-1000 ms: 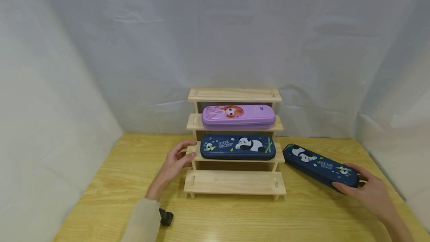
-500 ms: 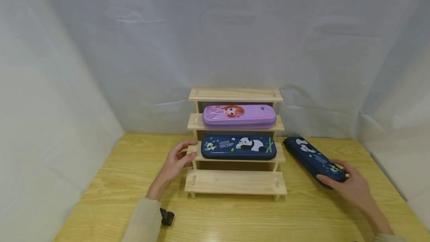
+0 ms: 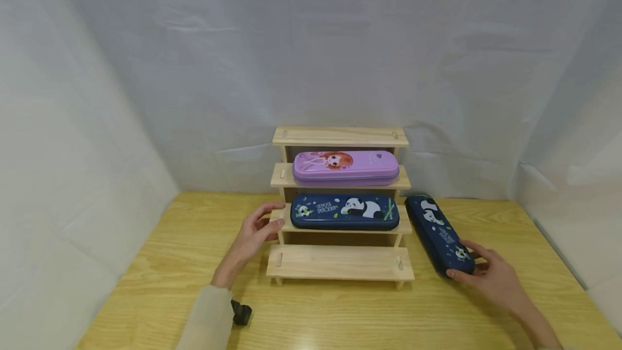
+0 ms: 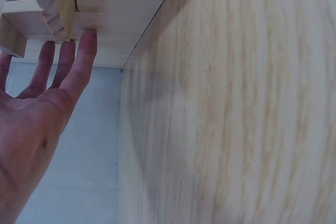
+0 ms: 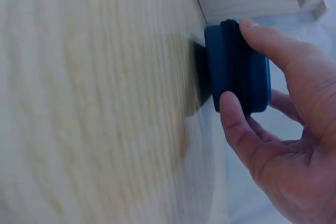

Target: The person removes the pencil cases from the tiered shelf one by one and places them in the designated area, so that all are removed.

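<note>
My right hand (image 3: 495, 280) grips the near end of a navy pencil case (image 3: 434, 234) with pandas on its lid. In the right wrist view, the case (image 5: 236, 66) is seen end-on, thumb and fingers on opposite sides, with a dark shadow on the table beside it. The case points away from me, its far end close by the right side of a stepped wooden shelf (image 3: 340, 263). At the shelf's left side, my left hand (image 3: 255, 234) rests its fingertips against the wood; in the left wrist view its fingers (image 4: 86, 51) reach up to the side panel.
A second navy panda pencil case (image 3: 311, 220) lies on the shelf's second step from the bottom. A purple pencil case (image 3: 359, 161) lies one step higher. The shelf stands on a wood-grain table (image 3: 340, 317), with pale sheeting (image 3: 340, 58) behind and at both sides.
My right hand has brought its pencil case leftward and turned it from slanting sideways to pointing more away from me. My left hand has stayed at the shelf.
</note>
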`<state>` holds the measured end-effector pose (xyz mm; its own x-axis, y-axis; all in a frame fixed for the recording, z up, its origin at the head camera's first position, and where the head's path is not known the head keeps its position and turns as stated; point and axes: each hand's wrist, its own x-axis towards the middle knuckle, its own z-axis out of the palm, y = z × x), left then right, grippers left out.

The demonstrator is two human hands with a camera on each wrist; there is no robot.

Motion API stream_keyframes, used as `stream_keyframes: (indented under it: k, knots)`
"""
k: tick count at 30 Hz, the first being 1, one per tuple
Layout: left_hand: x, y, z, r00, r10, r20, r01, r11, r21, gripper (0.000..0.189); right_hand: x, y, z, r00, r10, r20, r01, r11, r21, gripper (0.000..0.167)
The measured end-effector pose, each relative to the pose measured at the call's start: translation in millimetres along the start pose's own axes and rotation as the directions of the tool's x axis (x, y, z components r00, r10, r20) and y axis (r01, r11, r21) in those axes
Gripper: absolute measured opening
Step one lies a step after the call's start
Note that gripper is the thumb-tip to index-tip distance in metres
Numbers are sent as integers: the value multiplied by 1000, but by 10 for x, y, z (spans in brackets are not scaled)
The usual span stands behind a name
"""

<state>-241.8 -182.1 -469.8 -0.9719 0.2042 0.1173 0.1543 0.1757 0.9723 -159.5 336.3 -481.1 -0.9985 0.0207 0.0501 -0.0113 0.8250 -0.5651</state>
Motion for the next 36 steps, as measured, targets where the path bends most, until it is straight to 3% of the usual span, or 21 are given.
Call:
stream_keyframes:
  k: [15, 21, 27, 36]
  knots:
    - [11, -19, -3, 1000, 1, 7, -1, 1000, -5, 40, -2, -113, 89, 999, 22, 24, -22, 1000, 0, 85]
    - [12, -18, -3, 1000, 6, 8, -6, 1000, -14, 41, -25, -136, 52, 997, -67, -42, 67, 998, 15, 72]
    - [9, -6, -4, 1000, 8, 11, -7, 1000, -17, 41, -7, -179, 21, 971, -170, -166, 180, 982, 48, 65]
    - [8, 10, 1, 1000, 3, 8, -3, 1000, -19, 41, 69, -435, -43, 942, -267, -203, 281, 958, 47, 65]
